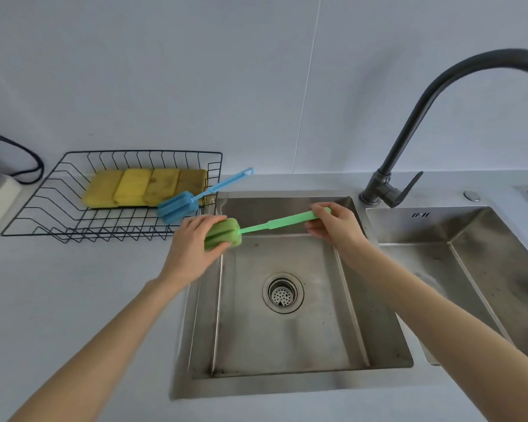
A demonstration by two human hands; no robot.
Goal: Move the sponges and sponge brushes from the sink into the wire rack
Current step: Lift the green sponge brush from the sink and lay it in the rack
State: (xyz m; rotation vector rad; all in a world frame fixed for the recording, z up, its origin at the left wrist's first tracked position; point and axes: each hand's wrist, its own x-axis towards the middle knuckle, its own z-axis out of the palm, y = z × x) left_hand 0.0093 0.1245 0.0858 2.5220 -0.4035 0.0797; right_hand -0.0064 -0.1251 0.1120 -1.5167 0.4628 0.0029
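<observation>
At frame centre, above the sink's [287, 382] upper-left corner, the green brush [256, 228] is held level in the air by both hands: left hand [192, 248] wrapped around the foam head, right hand [332, 225] pinching the far end of the handle, with the middle of the handle bare between them. Wire rack [58, 214] sits upper left on the counter [73, 300], just beside the sink. Inside it are four yellow sponges [143, 187] in a row along the back, and a blue brush [180, 205] with its head at the rack's right front and its handle sticking out over the right rim. Sink basin looks bare apart from the drain [283, 293], so this is likely the last item. Step in hand: carry the green brush leftward into the rack. To do it well, lift the head over the near right rim, not through the wires. Aim for the free floor in front of the sponges, left of the blue head. Lay it alongside the blue brush, handle resting on the rim. Let go with the right hand once the head is down, so it doesn't tip out. Foam squashes easily, so a light grip is enough. Faucet [439, 86] at upper right is well clear of the path.
</observation>
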